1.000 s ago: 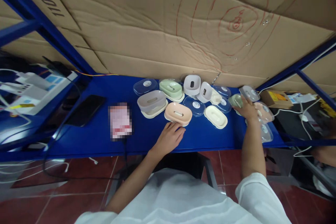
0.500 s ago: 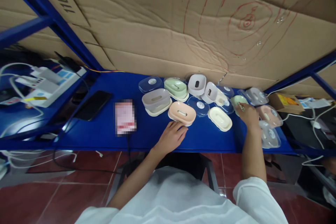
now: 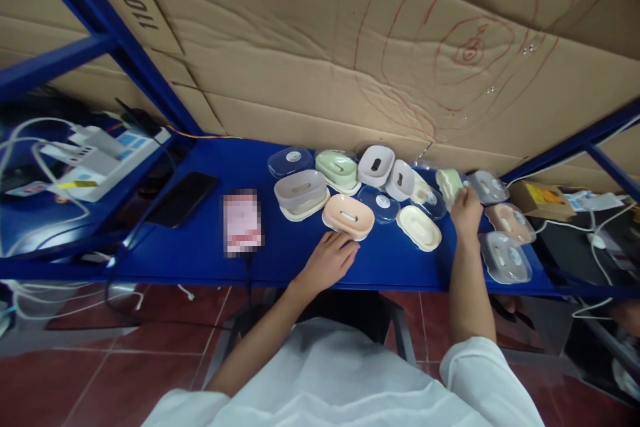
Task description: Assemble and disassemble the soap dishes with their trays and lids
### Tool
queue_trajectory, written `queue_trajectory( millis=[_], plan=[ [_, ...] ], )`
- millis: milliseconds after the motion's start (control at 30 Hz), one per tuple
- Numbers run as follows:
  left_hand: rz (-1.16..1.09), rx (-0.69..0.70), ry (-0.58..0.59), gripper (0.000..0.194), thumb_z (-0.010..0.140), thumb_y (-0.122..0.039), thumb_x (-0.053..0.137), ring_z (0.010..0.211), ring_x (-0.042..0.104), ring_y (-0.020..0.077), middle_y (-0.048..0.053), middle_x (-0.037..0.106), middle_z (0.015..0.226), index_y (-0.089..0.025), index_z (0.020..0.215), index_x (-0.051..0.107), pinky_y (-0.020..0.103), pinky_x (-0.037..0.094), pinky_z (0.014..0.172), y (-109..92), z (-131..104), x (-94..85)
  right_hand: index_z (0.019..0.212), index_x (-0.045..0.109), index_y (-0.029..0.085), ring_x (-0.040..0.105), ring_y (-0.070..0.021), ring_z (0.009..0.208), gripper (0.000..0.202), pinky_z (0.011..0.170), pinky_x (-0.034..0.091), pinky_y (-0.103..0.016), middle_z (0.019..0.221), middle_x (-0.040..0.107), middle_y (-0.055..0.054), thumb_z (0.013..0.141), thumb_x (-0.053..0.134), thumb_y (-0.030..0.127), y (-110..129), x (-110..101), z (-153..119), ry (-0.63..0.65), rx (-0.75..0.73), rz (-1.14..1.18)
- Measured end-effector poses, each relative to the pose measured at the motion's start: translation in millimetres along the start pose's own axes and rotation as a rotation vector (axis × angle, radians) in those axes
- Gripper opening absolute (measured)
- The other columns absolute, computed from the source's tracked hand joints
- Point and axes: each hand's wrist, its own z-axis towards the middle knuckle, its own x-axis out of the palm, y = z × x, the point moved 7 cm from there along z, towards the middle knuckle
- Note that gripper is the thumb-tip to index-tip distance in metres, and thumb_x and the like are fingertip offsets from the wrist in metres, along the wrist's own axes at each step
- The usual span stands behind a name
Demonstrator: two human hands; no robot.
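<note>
Head view: across the blue tabletop (image 3: 280, 267), two hands are working apart. The left hand (image 3: 330, 259) is resting its fingers at the front edge of the peach dish (image 3: 349, 215); whether they are gripping it, I cannot tell. Near the table's right end, the right hand (image 3: 467, 210) is pinching the smaller-looking green dish (image 3: 449, 182). Half a second ago that dish was lying flatter; now it is tilting, apparently being handled rather than merely touched.
</note>
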Motion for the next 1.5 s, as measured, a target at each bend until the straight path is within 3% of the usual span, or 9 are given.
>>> queue_trajectory(
  millis=[167, 300, 500, 667, 900, 1000, 1133, 1333, 1500],
  plan=[
    [-0.01, -0.005, -0.004, 0.019, 0.108, -0.02, 0.052, 0.104, 0.068, 0.022, 0.007, 0.074, 0.115, -0.022, 0.109, 0.072, 0.04, 0.05, 0.095, 1.4, -0.6, 1.1, 0.138, 0.06, 0.014, 0.071, -0.0331, 0.114, 0.055, 0.101, 0.05, -0.046, 0.126, 0.074, -0.022, 0.113, 0.02, 0.043, 95.7, 3.8, -2.4, -0.064, -0.271, 0.194],
    [-0.014, -0.021, -0.024, 0.019, 0.109, -0.02, 0.052, 0.105, 0.069, 0.0214, 0.006, 0.074, 0.117, -0.022, 0.109, 0.072, 0.04, 0.05, 0.096, 3.2, -1.3, 0.6, 0.129, 0.059, 0.017, 0.069, -0.0314, 0.116, 0.041, 0.108, 0.043, -0.048, 0.127, 0.075, -0.018, 0.113, 0.026, 0.036, 171.8, 16.1, -11.1, 0.041, -0.569, 0.203],
    [-0.009, -0.02, -0.041, 0.018, 0.108, -0.02, 0.054, 0.104, 0.07, 0.0211, 0.006, 0.074, 0.114, -0.022, 0.108, 0.072, 0.039, 0.051, 0.094, 2.9, -0.9, -0.6, 0.135, 0.057, 0.018, 0.066, -0.0324, 0.12, 0.038, 0.113, 0.036, -0.052, 0.129, 0.074, -0.017, 0.113, 0.032, 0.037, 205.9, 11.9, 0.7, 0.122, -0.659, 0.233],
    [-0.025, -0.021, -0.042, 0.018, 0.109, -0.02, 0.053, 0.106, 0.07, 0.022, 0.006, 0.075, 0.114, -0.022, 0.11, 0.071, 0.04, 0.051, 0.095, 2.7, -1.5, -1.5, 0.153, 0.052, 0.024, 0.047, -0.0323, 0.149, 0.047, 0.123, 0.027, -0.058, 0.159, 0.056, -0.015, 0.109, 0.038, 0.031, 163.6, -20.9, 5.1, 0.023, -0.625, 0.163],
    [-0.059, -0.006, -0.049, 0.018, 0.108, -0.02, 0.054, 0.101, 0.07, 0.0215, 0.006, 0.075, 0.112, -0.023, 0.111, 0.071, 0.04, 0.052, 0.093, 1.9, -1.3, -3.9, 0.161, 0.047, 0.025, 0.034, -0.0552, 0.153, 0.082, 0.112, 0.028, -0.083, 0.166, 0.042, -0.027, 0.095, 0.054, 0.072, -101.2, -53.8, -59.8, -0.014, 0.135, -0.16],
    [-0.072, 0.022, -0.035, 0.018, 0.109, -0.02, 0.053, 0.102, 0.07, 0.0218, 0.006, 0.075, 0.111, -0.022, 0.11, 0.071, 0.04, 0.052, 0.094, -0.1, 1.3, -3.7, 0.163, 0.046, 0.027, 0.041, -0.0594, 0.147, 0.088, 0.104, 0.033, -0.086, 0.167, 0.043, -0.025, 0.09, 0.058, 0.074, -152.3, -49.2, -99.3, 0.124, 0.197, -0.215],
    [-0.084, 0.042, -0.012, 0.018, 0.109, -0.02, 0.054, 0.104, 0.07, 0.0221, 0.007, 0.075, 0.111, -0.022, 0.109, 0.072, 0.04, 0.052, 0.096, -1.7, 2.8, -2.3, 0.156, 0.057, 0.032, 0.054, -0.05, 0.137, 0.072, 0.106, 0.042, -0.075, 0.16, 0.055, -0.016, 0.096, 0.054, 0.071, -119.0, -46.0, -106.1, 0.062, 0.023, -0.168],
    [-0.083, -0.019, -0.073, 0.018, 0.108, -0.019, 0.054, 0.105, 0.071, 0.0218, 0.006, 0.076, 0.113, -0.022, 0.111, 0.072, 0.04, 0.053, 0.095, 2.2, -1.2, -5.1, 0.149, 0.062, 0.02, 0.062, -0.0341, 0.135, 0.069, 0.113, 0.049, -0.052, 0.148, 0.066, -0.017, 0.101, 0.051, 0.067, -41.7, -24.0, -46.6, 0.01, -0.119, 0.126],
    [-0.069, -0.013, -0.069, 0.018, 0.108, -0.02, 0.055, 0.104, 0.071, 0.0215, 0.006, 0.076, 0.113, -0.022, 0.111, 0.072, 0.04, 0.053, 0.094, 1.7, -1.9, -4.8, 0.154, 0.057, 0.022, 0.05, -0.0334, 0.149, 0.062, 0.124, 0.034, -0.058, 0.16, 0.056, -0.017, 0.106, 0.045, 0.06, 33.7, -7.8, 5.5, 0.04, -0.357, 0.137]
  ],
)
